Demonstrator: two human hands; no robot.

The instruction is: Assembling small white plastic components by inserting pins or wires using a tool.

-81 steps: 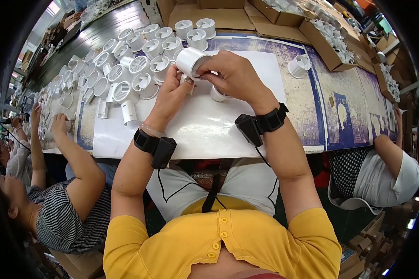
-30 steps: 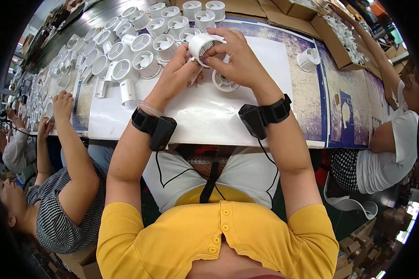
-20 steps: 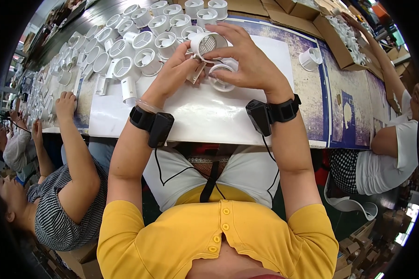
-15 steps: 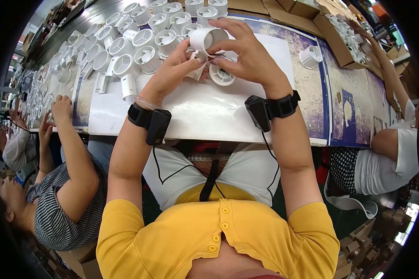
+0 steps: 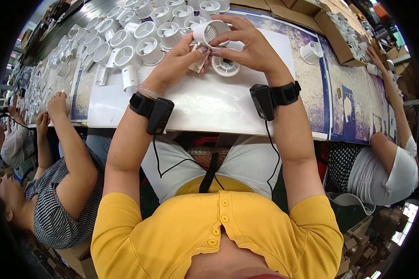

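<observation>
Above the white sheet (image 5: 209, 109), both my hands hold a white plastic fan housing (image 5: 201, 33) with a round, slatted drum. My left hand (image 5: 174, 63) pinches its flat handle part (image 5: 198, 61) between thumb and fingers. My right hand (image 5: 249, 46) curls its fingers over the drum's rim, its thumb close to where drum and handle meet. Just below the right thumb is a round white spoked cover (image 5: 226, 69) with something dark in it; I cannot tell whether it is joined to the housing. The fingers hide part of the joint.
Many white fan housings (image 5: 150, 51) crowd the table's far left side, some with blades inside. One more white fan piece (image 5: 311, 52) stands at the right. A cardboard box (image 5: 335, 39) of white parts lies beyond it. Co-workers sit on both sides, a hand (image 5: 57, 104) at left.
The housing has stayed in both hands, shifting slightly. The spoked cover shows a little more beneath my right thumb. The co-worker at right has moved an arm lower.
</observation>
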